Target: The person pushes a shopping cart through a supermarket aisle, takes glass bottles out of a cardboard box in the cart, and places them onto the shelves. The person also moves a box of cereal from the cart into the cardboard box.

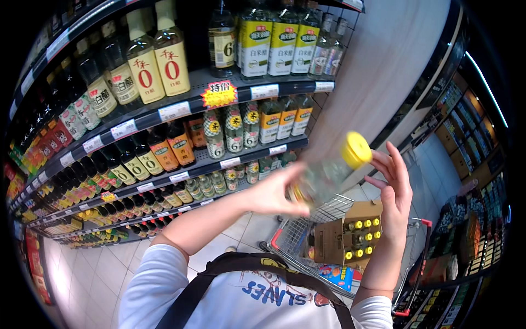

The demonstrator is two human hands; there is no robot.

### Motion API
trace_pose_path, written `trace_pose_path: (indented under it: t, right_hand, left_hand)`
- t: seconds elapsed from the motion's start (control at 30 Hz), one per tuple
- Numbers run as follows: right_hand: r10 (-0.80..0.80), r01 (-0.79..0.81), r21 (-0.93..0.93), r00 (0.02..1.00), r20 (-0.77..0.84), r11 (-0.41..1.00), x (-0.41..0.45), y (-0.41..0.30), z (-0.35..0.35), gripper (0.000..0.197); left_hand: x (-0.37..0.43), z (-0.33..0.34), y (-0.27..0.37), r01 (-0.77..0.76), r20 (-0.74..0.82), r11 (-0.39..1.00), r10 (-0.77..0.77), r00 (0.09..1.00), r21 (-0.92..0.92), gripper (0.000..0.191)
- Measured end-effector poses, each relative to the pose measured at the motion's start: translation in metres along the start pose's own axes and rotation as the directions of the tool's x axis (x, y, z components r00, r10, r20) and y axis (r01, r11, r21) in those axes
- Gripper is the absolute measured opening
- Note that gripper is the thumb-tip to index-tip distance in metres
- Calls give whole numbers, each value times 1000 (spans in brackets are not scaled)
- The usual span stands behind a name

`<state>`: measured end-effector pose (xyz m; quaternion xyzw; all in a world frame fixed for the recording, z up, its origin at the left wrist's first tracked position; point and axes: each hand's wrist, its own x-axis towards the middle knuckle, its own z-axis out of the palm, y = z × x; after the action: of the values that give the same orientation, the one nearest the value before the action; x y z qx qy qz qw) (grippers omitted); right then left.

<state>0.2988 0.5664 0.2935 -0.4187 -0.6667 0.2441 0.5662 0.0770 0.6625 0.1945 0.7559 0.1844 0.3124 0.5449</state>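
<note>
My left hand (276, 192) grips the lower part of a clear glass bottle (328, 174) with a yellow cap (356, 148). The bottle is tilted, cap up and to the right, and blurred, so its label cannot be read. Beside the cap is my right hand (392, 193), fingers apart and palm toward the bottle; whether a fingertip touches the cap is unclear. Below both hands, an open cardboard box (328, 242) stands in a metal shopping cart (294, 234). Several upright yellow-capped bottles (367, 237) fill the box.
Store shelves (246, 88) of bottled vinegar rise ahead and to the left. Boxed white vinegar bottles (254, 45) stand on an upper shelf, smaller bottles (234, 129) below. A blue package (339, 277) lies in the cart. More stocked shelves (468, 123) line the right side.
</note>
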Motion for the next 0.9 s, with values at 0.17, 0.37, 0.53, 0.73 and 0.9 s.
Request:
trace_pose_path:
  t: [0.17, 0.37, 0.53, 0.73, 0.9]
  right_hand:
    - [181, -180, -160, 983, -8, 971, -39, 51, 7, 31]
    - [315, -307, -165, 949, 25, 937, -81, 72, 28, 27]
    - [340, -315, -206, 936, 95, 926, -95, 75, 30, 26]
    - [364, -335, -221, 925, 107, 916, -99, 72, 34, 25]
    - [347, -308, -264, 930, 117, 914, -102, 73, 29, 25]
  left_hand:
    - [30, -103, 42, -237, -669, 920, 389, 633, 311, 80]
    - [65, -190, 67, 127, -614, 624, 674, 411, 771, 67]
    - [79, -211, 61, 246, -718, 696, 544, 434, 675, 63]
    - [87, -219, 48, 507, -760, 567, 448, 471, 649, 71]
    - [93, -224, 47, 634, -843, 555, 350, 409, 538, 81]
